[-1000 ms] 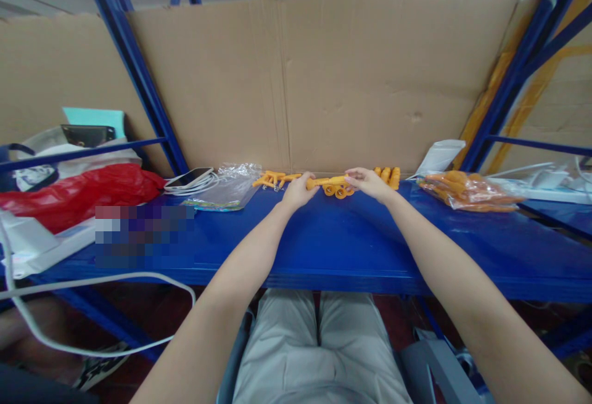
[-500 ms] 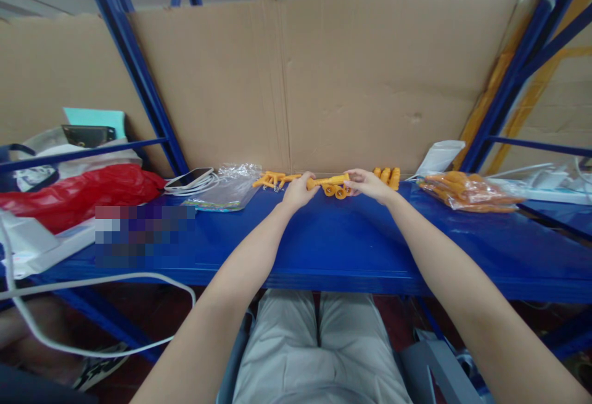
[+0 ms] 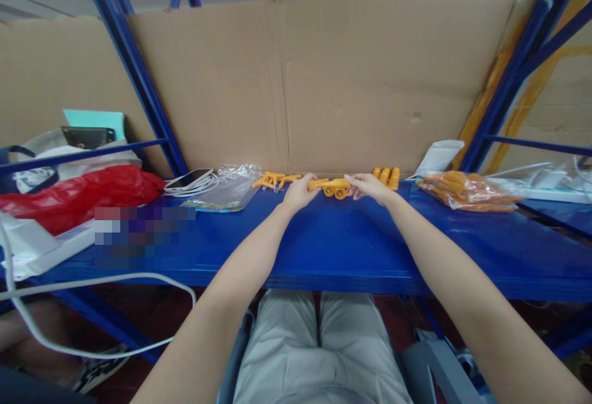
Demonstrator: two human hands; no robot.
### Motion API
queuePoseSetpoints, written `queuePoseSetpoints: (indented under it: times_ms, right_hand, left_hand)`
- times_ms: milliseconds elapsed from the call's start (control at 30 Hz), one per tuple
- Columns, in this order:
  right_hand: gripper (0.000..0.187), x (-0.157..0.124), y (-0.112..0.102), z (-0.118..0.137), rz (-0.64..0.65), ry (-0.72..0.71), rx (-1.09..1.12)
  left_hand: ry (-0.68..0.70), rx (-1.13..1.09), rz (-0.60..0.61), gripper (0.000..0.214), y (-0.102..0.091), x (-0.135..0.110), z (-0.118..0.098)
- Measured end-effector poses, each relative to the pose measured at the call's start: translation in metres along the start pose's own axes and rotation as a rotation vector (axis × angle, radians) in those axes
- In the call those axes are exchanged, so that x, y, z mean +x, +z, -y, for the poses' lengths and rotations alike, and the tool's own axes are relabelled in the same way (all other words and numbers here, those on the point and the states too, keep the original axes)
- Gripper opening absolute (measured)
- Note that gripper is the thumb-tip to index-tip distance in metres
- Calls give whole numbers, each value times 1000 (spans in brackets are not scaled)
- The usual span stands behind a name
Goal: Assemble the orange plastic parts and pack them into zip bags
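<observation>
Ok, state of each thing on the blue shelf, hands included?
Left hand: gripping orange parts
Right hand: gripping their right end
Phone: lying screen up, dark
White cable: looped
Clear bag: lying flat
Red bag: crumpled
Rightmost orange pieces: bagged

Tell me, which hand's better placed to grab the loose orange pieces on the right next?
Probably the right hand: it's beside those pieces. The left hand is farther. Both hold orange parts.
</observation>
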State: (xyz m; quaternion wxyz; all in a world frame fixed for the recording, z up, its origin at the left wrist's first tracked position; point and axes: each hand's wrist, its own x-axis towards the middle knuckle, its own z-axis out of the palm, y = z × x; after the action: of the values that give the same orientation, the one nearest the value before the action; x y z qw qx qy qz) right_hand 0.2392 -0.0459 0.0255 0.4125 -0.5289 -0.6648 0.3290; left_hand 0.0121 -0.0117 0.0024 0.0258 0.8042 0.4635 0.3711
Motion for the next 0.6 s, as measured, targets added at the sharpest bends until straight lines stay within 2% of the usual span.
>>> queuePoseSetpoints:
  times_ms: [200, 600]
  right_hand:
    - [45, -4, 0, 2, 14, 36, 144]
    - [41, -2, -3, -4, 7, 60, 152]
  left_hand:
    - [-15, -2, -10, 22, 1, 1, 3]
    - [-24, -40, 45, 22, -1, 0, -2]
